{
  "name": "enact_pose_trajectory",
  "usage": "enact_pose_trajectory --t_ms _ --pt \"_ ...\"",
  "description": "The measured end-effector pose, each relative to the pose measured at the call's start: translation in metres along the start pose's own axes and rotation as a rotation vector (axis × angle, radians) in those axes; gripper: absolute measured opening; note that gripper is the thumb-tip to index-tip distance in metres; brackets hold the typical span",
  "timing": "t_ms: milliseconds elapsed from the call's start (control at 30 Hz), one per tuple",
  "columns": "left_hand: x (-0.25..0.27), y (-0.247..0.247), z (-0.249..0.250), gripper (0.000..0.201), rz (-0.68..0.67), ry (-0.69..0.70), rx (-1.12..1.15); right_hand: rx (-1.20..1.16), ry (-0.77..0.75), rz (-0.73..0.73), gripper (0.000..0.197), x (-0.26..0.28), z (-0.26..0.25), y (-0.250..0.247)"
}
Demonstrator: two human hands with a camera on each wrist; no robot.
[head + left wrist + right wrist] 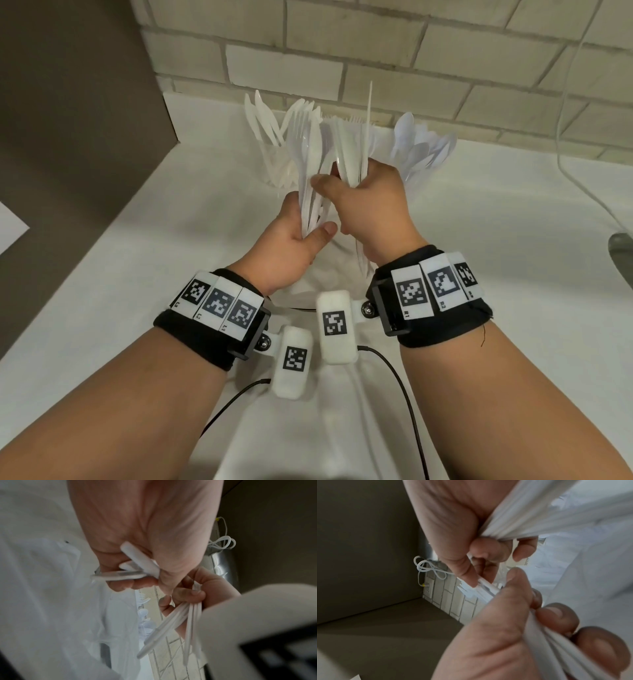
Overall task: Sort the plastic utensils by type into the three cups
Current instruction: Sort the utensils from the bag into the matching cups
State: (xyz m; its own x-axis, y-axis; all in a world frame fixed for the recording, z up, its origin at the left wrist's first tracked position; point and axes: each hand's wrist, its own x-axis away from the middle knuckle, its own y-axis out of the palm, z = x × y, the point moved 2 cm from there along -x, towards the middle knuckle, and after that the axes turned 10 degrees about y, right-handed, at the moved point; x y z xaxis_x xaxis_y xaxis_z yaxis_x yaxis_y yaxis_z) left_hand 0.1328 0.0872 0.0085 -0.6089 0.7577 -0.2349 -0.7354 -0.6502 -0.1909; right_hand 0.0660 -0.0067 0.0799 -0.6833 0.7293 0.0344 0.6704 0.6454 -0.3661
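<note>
1. Plainly, the far-left cup (274, 164) on the white desk (120, 274) holds knives with their blades up; its clear wall is hard to trace against the white surface.
2. The left hand (291, 236) has its fingers and thumb curled round a loose bundle of white utensils (313, 192), forks among them, held low on the handles. My guess is that these are very light, stiff but brittle and smooth, so a fan of them could slip or splay; gripping the handles together near the middle looks safest.
3. The middle cup (356, 137) stands behind both hands and is mostly covered by them, so its contents cannot be sorted out, though fork tines show above.
4. The right hand (370, 212) is closed round a second, tighter stack (349, 161) by the handles, touching the left hand's bundle; which types it holds is unclear, since edge-on handles look alike.
5. The far-right cup (418, 178) holds spoons, bowls up.
6. Both wrist views are blurred and show only fingers and handles, and thin plastic sheeting below the hands hides whatever is left beneath.
</note>
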Motion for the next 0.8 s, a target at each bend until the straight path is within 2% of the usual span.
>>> enact_pose_trajectory --t_ms 100,300,467,600,733,800 --pt "0.001 0.003 -0.001 0.035 -0.005 0.008 0.017 -0.027 -0.009 0.008 0.018 -0.001 0.001 0.001" --pt "0.001 0.006 0.005 0.038 0.007 0.035 -0.073 0.089 -0.102 0.052 0.02 -0.001 0.0 0.003" --pt "0.004 0.003 0.009 0.03 0.004 0.031 -0.109 -0.096 -0.051 0.063 0.012 -0.003 -0.002 -0.004" --pt "0.007 0.003 0.008 0.022 -0.015 0.021 -0.118 -0.194 -0.125 0.133 0.013 -0.003 -0.014 -0.015" --pt "0.007 0.001 0.009 0.012 -0.006 0.003 -0.083 -0.424 -0.173 0.266 0.018 -0.012 -0.036 -0.041" --pt "0.008 -0.001 0.01 0.013 0.018 -0.019 -0.025 -0.469 -0.199 0.308 0.02 -0.026 -0.047 -0.051"
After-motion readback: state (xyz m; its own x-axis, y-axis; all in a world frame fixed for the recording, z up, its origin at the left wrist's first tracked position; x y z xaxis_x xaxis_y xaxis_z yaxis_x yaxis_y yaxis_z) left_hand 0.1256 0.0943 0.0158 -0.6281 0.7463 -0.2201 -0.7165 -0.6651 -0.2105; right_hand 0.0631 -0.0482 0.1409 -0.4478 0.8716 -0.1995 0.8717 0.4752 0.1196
